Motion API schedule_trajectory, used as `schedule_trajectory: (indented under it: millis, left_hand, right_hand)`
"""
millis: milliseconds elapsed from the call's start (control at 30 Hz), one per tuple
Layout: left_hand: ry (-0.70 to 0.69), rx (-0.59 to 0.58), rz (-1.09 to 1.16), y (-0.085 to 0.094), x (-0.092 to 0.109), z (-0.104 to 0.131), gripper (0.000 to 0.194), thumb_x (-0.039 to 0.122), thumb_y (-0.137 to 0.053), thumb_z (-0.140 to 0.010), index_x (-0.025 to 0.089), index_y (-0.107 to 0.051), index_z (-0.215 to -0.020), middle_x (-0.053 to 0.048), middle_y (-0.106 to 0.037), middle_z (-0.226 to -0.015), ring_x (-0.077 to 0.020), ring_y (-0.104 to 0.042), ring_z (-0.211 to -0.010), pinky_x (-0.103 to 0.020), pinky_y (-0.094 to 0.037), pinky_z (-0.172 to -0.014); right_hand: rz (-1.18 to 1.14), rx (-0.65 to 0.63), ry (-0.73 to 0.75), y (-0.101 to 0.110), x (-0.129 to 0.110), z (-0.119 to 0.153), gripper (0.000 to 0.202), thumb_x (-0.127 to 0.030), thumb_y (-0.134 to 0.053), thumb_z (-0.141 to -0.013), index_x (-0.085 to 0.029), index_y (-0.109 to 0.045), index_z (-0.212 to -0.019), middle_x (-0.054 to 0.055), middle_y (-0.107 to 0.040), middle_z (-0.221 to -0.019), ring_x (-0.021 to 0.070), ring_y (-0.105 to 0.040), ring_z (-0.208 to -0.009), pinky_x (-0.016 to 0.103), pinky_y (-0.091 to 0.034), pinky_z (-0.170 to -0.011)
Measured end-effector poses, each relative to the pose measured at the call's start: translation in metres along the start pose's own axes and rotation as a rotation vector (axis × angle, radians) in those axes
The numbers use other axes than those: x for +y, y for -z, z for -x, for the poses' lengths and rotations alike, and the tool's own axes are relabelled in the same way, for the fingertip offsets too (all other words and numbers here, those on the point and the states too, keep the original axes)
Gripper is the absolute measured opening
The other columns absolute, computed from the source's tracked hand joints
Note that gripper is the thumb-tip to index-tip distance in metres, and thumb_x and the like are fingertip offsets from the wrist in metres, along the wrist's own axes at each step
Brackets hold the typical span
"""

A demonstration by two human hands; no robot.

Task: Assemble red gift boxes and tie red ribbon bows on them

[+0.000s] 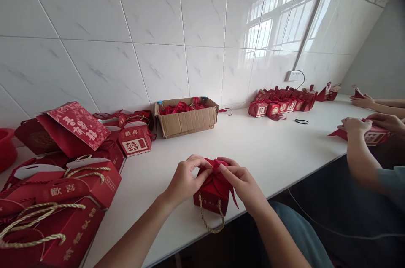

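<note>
A small red gift box (211, 202) stands at the front edge of the white table, a gold rope handle (212, 230) hanging down its near side. Red ribbon (216, 175) lies across its top, one tail trailing down on the right. My left hand (189, 173) pinches the ribbon at the top from the left, fingers closed. From the right, my right hand (238, 177) grips the same ribbon between thumb and fingers. The exact shape of the ribbon between my fingertips is partly hidden.
Red gift boxes (79, 192) are piled at the left. A cardboard box (186, 122) of red ribbons stands by the wall, and finished-looking boxes (278, 105) are lined up farther right. At the right, a co-worker's hands (357, 127) hold another red box. A black loop (301, 121) lies nearby.
</note>
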State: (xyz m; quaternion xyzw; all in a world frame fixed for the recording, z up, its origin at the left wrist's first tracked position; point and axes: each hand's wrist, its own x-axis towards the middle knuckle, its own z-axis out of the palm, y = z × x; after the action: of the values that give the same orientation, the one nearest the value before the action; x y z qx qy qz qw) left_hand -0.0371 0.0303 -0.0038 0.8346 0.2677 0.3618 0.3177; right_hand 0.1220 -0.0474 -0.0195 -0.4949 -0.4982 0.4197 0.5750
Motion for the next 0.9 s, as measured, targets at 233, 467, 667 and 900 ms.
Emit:
schedule_trajectory:
  millis: [233, 467, 667, 900]
  left_hand:
    - [-0.005, -0.048, -0.016, 0.001, 0.004, 0.002, 0.007, 0.018, -0.057, -0.081, 0.019, -0.063, -0.079, -0.005, -0.065, -0.086, -0.0177, -0.06, -0.087, -0.032, -0.049, -0.081]
    - [0.01, -0.064, -0.096, 0.008, 0.012, 0.003, 0.007, 0.016, -0.052, -0.079, 0.02, -0.056, -0.075, 0.0, -0.063, -0.08, -0.0143, -0.059, -0.076, -0.027, -0.047, -0.074]
    - [0.02, -0.116, -0.127, 0.012, 0.014, 0.002, 0.008, 0.018, -0.051, -0.08, 0.02, -0.057, -0.077, 0.001, -0.063, -0.078, -0.0132, -0.058, -0.074, -0.024, -0.045, -0.069]
    - [-0.089, -0.208, -0.202, 0.02, 0.024, -0.002, 0.011, 0.012, -0.05, -0.079, 0.02, -0.058, -0.076, 0.001, -0.061, -0.078, -0.0129, -0.056, -0.072, -0.024, -0.045, -0.068]
  right_hand:
    - [0.126, -0.012, 0.039, 0.0, -0.002, 0.004, 0.03, -0.042, -0.054, -0.086, -0.022, -0.075, -0.083, 0.008, -0.057, -0.123, 0.0236, -0.055, -0.111, 0.033, -0.046, -0.086]
    - [0.597, 0.15, 0.252, 0.007, -0.013, 0.011, 0.015, -0.021, -0.056, -0.082, -0.025, -0.071, -0.082, 0.003, -0.07, -0.086, 0.0199, -0.063, -0.08, 0.043, -0.039, -0.09]
    - [0.59, 0.064, 0.145, 0.013, -0.031, 0.022, 0.02, -0.037, -0.058, -0.083, -0.024, -0.06, -0.097, -0.001, -0.066, -0.066, 0.019, -0.062, -0.068, 0.036, -0.047, -0.075]
    - [0.5, -0.01, 0.182, 0.01, -0.029, 0.001, 0.028, -0.031, -0.055, -0.084, -0.023, -0.057, -0.111, 0.001, -0.068, -0.082, 0.0167, -0.062, -0.076, 0.03, -0.049, -0.07]
